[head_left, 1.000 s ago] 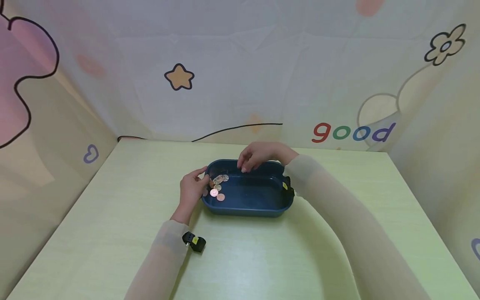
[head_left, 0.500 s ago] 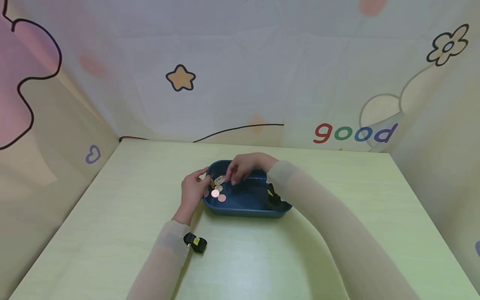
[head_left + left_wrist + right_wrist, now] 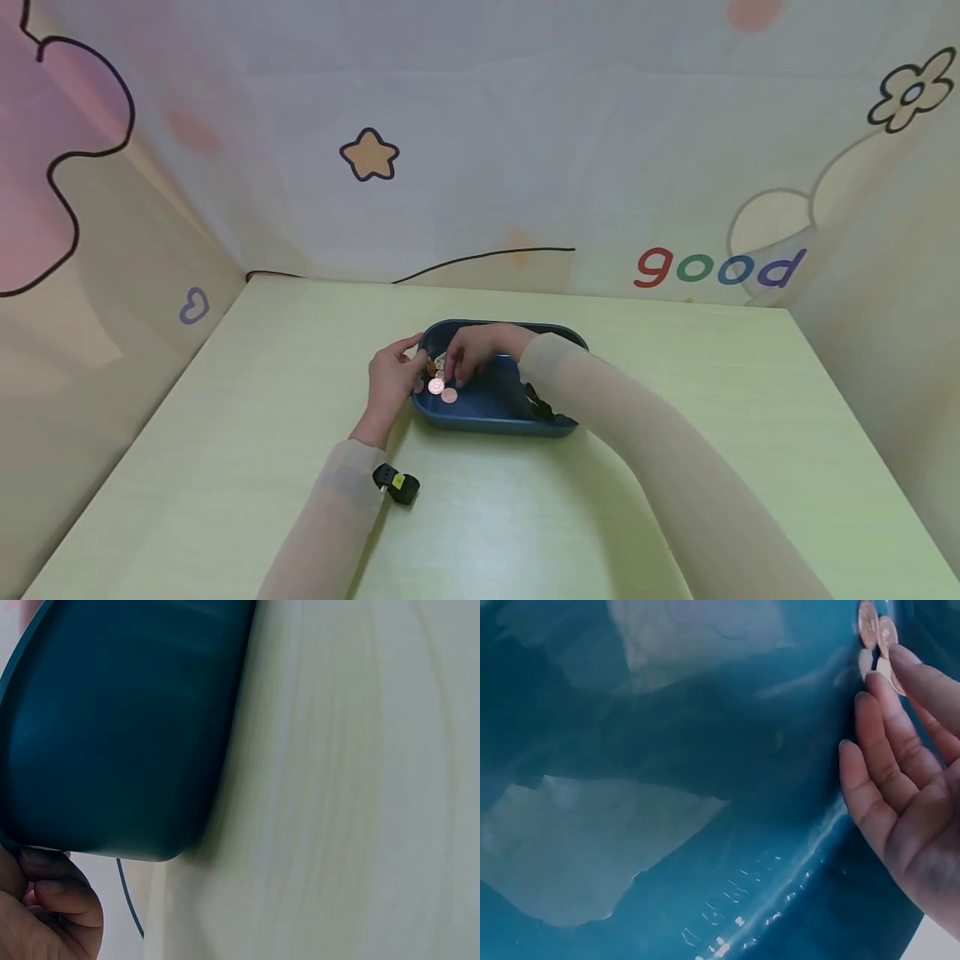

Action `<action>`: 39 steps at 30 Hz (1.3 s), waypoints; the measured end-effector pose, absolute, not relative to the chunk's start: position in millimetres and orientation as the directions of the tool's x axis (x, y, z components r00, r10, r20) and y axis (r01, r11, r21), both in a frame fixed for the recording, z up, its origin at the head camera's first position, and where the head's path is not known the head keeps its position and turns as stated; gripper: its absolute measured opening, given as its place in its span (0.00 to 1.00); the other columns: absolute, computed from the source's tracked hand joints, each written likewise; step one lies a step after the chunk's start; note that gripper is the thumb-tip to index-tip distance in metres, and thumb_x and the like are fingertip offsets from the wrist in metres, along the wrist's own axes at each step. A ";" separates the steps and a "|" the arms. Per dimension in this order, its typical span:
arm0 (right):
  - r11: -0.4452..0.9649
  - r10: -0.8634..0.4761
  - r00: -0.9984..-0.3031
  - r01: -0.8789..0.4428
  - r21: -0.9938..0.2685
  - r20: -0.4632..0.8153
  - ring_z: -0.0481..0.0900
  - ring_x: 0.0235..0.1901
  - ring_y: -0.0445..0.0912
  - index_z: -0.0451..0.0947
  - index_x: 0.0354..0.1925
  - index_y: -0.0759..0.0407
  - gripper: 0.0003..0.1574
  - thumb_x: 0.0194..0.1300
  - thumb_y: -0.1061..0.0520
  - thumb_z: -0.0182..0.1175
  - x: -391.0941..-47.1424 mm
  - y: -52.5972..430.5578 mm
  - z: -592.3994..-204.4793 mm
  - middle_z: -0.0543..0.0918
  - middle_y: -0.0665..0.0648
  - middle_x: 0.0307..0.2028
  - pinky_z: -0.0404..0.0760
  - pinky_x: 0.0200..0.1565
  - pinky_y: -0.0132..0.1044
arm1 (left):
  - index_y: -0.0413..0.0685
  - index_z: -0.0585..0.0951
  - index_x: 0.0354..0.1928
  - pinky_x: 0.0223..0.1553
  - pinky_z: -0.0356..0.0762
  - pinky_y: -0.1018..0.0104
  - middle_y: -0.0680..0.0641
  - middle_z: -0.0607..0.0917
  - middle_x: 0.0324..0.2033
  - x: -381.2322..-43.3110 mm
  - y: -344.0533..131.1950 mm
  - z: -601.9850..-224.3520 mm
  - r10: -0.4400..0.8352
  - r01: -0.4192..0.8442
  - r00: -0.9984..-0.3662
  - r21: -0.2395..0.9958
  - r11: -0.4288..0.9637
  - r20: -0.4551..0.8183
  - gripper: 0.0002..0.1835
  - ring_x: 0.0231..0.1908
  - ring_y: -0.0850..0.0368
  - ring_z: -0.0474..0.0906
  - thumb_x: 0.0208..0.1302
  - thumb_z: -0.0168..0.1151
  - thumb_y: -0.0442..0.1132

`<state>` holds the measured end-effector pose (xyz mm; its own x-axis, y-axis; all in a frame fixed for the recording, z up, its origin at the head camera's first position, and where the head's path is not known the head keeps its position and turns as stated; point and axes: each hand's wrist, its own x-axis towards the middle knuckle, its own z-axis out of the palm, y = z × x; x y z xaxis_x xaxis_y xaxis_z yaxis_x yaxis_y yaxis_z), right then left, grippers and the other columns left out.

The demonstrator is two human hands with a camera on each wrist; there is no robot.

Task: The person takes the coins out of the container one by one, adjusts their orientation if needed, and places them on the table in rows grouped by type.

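While the left hand (image 3: 390, 379) pinches the rim at the left end of the dark blue tray (image 3: 495, 425), thumb on top and fingers curled beneath, the right hand (image 3: 476, 350) reaches down inside it, fingers gently bent and partly spread, their tips at a small cluster of coins (image 3: 437, 386). I can't tell whether those tips have hold of one or only touch. The coins lie on the tray's floor by its left wall, some overlapping, and the tray sits on the pale table (image 3: 465, 517). They look like metal to me, so I'd expect them light, hard and hardly fragile, but thin and apt to skid on that glossy floor; an edge pinched between thumb and forefinger, or nudged up against the wall, should serve best. The tray looks stiff, smooth and probably light, likely to slide if pushed, and its rim seems the natural place to hold.
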<state>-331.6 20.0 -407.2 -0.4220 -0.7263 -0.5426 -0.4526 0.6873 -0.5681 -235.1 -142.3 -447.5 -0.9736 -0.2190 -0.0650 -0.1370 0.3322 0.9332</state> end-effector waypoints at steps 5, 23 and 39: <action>0.664 -0.747 -0.395 -0.470 -0.582 -0.534 0.74 0.35 0.38 0.85 0.55 0.62 0.17 0.69 0.63 0.62 -330.3 18.1 -412.1 0.86 0.56 0.45 0.76 0.40 0.27 | 0.44 0.80 0.65 0.20 0.64 0.73 0.57 0.68 0.11 -235.6 -141.1 -448.3 -0.222 -0.131 -0.973 0.935 0.330 -0.058 0.23 0.12 0.62 0.69 0.68 0.59 0.35; 0.628 -0.776 -0.381 -0.531 -0.568 -0.502 0.70 0.28 0.38 0.86 0.53 0.62 0.17 0.66 0.63 0.66 -320.5 14.1 -416.6 0.76 0.45 0.25 0.68 0.35 0.26 | 0.44 0.81 0.65 0.19 0.62 0.72 0.57 0.67 0.10 -234.6 -141.4 -446.2 -0.224 -0.120 -0.973 0.938 0.326 -0.047 0.23 0.10 0.64 0.66 0.68 0.58 0.35; 0.659 -0.749 -0.440 -0.568 -0.493 -0.495 0.72 0.34 0.41 0.85 0.43 0.62 0.09 0.65 0.59 0.69 -320.1 12.5 -419.6 0.81 0.51 0.34 0.71 0.40 0.28 | 0.44 0.82 0.64 0.19 0.60 0.72 0.58 0.67 0.10 -234.8 -142.1 -445.5 -0.230 -0.113 -0.973 0.929 0.353 -0.030 0.23 0.11 0.66 0.65 0.67 0.59 0.35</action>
